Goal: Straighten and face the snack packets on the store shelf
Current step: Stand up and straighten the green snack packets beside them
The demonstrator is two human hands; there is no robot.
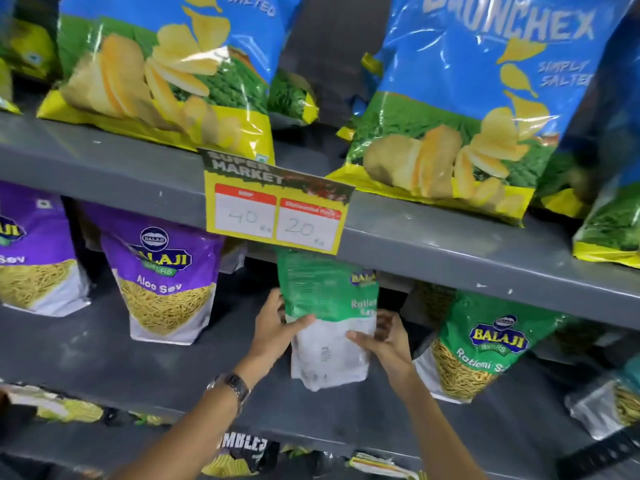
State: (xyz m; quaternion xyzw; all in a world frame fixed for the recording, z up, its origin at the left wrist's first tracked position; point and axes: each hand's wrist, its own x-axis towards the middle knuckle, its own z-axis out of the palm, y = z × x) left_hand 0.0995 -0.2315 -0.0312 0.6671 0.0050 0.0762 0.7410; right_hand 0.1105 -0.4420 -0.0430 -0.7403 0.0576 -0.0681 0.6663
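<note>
1. Green-and-white foil packet (329,320) stands on the middle shelf (104,348), directly below the yellow price tag (277,209). It is turned partly sideways: fine print covers most of the visible face, and the brand mark shows only at its right edge. Judged not yet faced.

2. Left hand (273,330) grips the packet's left edge, thumb across the front panel, fingers wrapped behind. A wristwatch (230,384) sits on that wrist.

3. Right hand (388,341) pinches the lower right edge, thumb on the white panel and fingers curled behind. Holding both sides this way suits rotating the pouch about its upright axis while keeping its base on the shelf; this is a judgement.

4. Neighbouring green packet (485,348), to the right, leans to the right but shows its front label. It is near the held packet; whether they touch cannot be told.

5. Purple packets (166,282) to the left stand label-forward and well apart from the hands; they serve as the reference for correct facing.

6. Blue chip bags (467,105) on the upper shelf face out, some overhanging its edge.

7. Risk noted: slick, crinkled film may slip or tip once released.
</note>
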